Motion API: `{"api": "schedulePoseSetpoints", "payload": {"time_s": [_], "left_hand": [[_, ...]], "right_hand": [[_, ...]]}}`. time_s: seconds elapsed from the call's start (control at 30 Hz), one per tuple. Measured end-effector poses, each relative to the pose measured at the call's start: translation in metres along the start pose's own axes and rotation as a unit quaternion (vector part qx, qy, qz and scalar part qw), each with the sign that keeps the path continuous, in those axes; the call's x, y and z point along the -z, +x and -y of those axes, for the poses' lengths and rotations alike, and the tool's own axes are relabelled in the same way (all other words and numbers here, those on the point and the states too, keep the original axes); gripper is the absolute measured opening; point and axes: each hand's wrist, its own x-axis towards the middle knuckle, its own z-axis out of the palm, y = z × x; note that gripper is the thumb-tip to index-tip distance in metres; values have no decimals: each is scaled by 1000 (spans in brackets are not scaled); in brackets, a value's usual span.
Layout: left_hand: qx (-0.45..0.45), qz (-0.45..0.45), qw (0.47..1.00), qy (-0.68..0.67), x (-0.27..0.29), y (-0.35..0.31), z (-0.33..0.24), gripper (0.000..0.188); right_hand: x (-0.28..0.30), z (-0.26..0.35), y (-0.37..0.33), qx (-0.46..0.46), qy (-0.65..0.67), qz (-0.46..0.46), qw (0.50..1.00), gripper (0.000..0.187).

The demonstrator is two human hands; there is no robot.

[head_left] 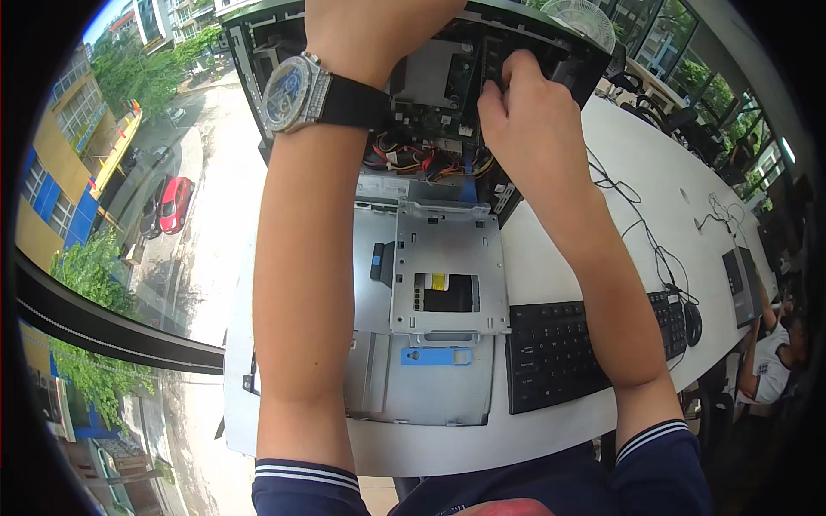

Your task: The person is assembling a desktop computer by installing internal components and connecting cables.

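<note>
An open desktop computer case point(243, 82) stands at the far edge of the white table, its inside facing me. My left hand point(379, 30) reaches over the case's upper part; its fingers lie beyond the picture's top edge, and a watch point(297, 93) sits on that wrist. Inside the case, at the right, my right hand point(535, 116) is closed, thumb and index finger bent together beside the circuit board point(426, 123). What they pinch, if anything, is hidden. Red, yellow and black cables point(417, 159) bunch below the board.
A metal drive bracket point(447, 305) rests on a grey metal panel point(430, 396) with a blue latch point(417, 356). Right of it lie a black keyboard point(546, 357), a mouse point(693, 323) and loose cables point(658, 249). Another person point(770, 365) sits far right, by a dark flat device point(740, 284).
</note>
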Motion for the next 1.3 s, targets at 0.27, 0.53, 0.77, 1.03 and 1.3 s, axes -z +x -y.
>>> {"api": "schedulePoseSetpoints", "payload": {"time_s": [0.27,0.53,0.77,1.03,1.3], "left_hand": [[0,1,1000,-15,2,-2,1,50],[-17,-26,999,-20,1,-2,3,50],[-4,-4,1000,-12,1,-2,3,51],[-12,-17,1000,-20,1,-2,4,50],[-7,-6,1000,-21,2,-4,4,50]], "right_hand": [[-18,5,3,-28,-27,-61,997,17],[-24,5,6,-45,-6,-61,997,18],[-23,9,5,-90,12,-53,994,22],[-21,5,7,-80,-15,-70,994,21],[-24,4,7,-82,-10,-65,994,22]]}}
